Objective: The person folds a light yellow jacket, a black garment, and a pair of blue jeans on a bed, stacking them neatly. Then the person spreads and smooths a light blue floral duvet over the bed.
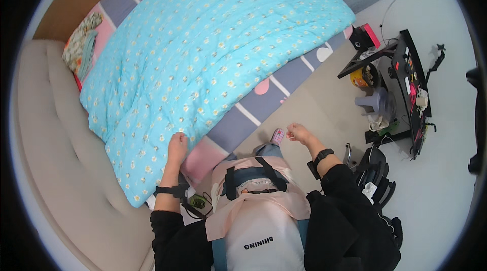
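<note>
A light blue quilt with small daisies covers most of the bed, over a purple and pink patterned sheet. Above the quilt's near edge is my left hand, its fingers curled; whether it touches or pinches the cloth cannot be told. My right hand hovers over the floor to the right of the bed, fingers loosely bent, with a small thin white thing at the fingertips that is too small to name. Black straps circle both of my forearms.
A padded beige headboard curves along the left. Folded patterned cloth lies beside it. At the right stand a black desk with small items, a yellow bucket, a pale purple plastic stool and a black bag.
</note>
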Tool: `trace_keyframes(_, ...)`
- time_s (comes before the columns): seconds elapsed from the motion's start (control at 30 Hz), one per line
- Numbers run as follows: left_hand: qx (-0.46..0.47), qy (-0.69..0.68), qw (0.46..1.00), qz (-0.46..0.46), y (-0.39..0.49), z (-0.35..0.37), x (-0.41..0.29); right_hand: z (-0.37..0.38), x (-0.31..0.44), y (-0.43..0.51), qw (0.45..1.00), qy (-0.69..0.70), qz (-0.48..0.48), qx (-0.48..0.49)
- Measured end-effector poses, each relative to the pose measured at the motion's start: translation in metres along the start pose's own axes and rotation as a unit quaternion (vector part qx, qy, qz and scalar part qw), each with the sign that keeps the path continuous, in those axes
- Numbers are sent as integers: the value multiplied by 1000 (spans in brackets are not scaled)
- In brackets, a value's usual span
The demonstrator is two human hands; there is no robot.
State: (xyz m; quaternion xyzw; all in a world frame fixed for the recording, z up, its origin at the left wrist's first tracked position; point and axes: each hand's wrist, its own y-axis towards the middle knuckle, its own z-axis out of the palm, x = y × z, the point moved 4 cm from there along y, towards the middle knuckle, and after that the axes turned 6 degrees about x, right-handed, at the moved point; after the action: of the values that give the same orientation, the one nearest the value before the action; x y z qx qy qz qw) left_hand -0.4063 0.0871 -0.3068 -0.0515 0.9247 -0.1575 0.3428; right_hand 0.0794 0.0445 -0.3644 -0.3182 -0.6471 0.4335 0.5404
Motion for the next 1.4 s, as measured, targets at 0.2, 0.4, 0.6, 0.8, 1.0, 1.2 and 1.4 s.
trace_keyframes(0.2, 68, 47, 996, 33, 24, 73, -136, -137, -49, -28, 998, 60, -23, 0)
trace_keyframes(0.4, 75, 89, 989, 87, 34, 136, -252, -309, -110, -56, 993, 46, -16, -110)
trace_keyframes(0.6, 144, 147, 976, 72, 69, 184, -343, -402, -127, -63, 983, 103, -53, -141)
trace_keyframes(0.8, 173, 162, 970, 55, 141, 226, -398, -455, -82, -63, 973, 169, -110, -109)
trace_keyframes(1.0, 177, 123, 976, 42, 242, 272, -434, -539, -3, -55, 970, 159, -123, -134)
trace_keyframes(1.2, 180, 96, 979, 13, 325, 311, -482, -626, 56, -27, 981, 54, -88, -164)
trace_keyframes(1.4, 166, 86, 982, 24, 396, 347, -564, -704, 104, 23, 985, 54, -89, -140)
